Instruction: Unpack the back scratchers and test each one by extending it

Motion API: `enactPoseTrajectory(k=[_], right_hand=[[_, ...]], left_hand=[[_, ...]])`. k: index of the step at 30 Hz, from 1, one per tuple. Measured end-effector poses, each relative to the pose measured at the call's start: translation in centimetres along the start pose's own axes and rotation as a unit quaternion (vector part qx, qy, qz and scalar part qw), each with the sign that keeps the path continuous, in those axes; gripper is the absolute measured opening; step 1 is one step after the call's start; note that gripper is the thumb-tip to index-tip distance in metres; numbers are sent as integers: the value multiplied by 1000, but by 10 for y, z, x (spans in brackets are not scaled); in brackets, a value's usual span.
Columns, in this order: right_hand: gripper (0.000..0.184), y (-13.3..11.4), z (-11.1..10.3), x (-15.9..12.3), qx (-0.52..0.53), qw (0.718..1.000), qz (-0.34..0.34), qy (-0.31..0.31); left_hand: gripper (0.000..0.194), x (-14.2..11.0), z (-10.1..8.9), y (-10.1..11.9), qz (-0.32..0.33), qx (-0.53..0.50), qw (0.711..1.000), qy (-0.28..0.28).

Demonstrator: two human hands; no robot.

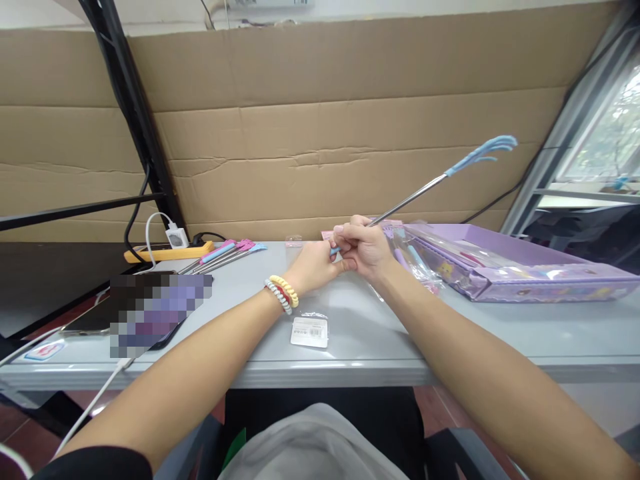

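A back scratcher (pixel 411 197) with a metal rod and a light blue claw head slants up to the right, above the table. My right hand (pixel 369 252) is closed around its lower part. Close against it, my left hand (pixel 316 265) is closed on the blue handle end, a bit of which shows between the hands. Below them a clear plastic wrapper with a white label (pixel 309 332) lies on the grey table (pixel 350 360). Packaged back scratchers (pixel 413 257) in clear plastic lie just right of my right hand.
A purple box (pixel 545 283) stands on the right. Several unwrapped back scratchers (pixel 223 257) lie at the left, before a yellow power strip (pixel 165 253) with a white charger (pixel 176 235). Phones (pixel 90 319) with cables rest near the left edge. Cardboard (pixel 320 127) stands behind.
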State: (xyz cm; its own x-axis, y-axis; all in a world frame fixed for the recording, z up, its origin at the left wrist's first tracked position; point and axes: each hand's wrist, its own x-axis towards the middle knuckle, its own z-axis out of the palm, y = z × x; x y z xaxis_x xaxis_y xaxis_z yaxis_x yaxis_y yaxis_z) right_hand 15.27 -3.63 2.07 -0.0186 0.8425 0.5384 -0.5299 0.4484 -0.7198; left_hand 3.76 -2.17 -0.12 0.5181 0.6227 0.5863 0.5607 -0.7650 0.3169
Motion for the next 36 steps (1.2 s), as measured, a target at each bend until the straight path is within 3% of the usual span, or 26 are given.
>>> enactPoseTrajectory(k=[10, 16, 23, 28, 31, 36], right_hand=[[51, 3, 5, -2, 37, 997, -12, 65], [46, -4, 12, -4, 58, 991, -12, 119], [43, -6, 11, -2, 73, 988, -12, 137], [43, -8, 7, 1, 88, 985, -19, 146], [41, -9, 5, 2, 89, 987, -11, 130], [37, -9, 2, 0, 77, 996, 2, 44]], left_hand=[[42, 1, -5, -3, -8, 125, 992, -27], [46, 1, -8, 2, -30, 190, 981, -15], [51, 1, -10, 12, -58, 217, 974, -1], [54, 2, -10, 17, -62, 167, 984, -8], [51, 2, -10, 14, -60, 129, 990, -17], [50, -2, -12, 7, -92, 83, 992, 17]])
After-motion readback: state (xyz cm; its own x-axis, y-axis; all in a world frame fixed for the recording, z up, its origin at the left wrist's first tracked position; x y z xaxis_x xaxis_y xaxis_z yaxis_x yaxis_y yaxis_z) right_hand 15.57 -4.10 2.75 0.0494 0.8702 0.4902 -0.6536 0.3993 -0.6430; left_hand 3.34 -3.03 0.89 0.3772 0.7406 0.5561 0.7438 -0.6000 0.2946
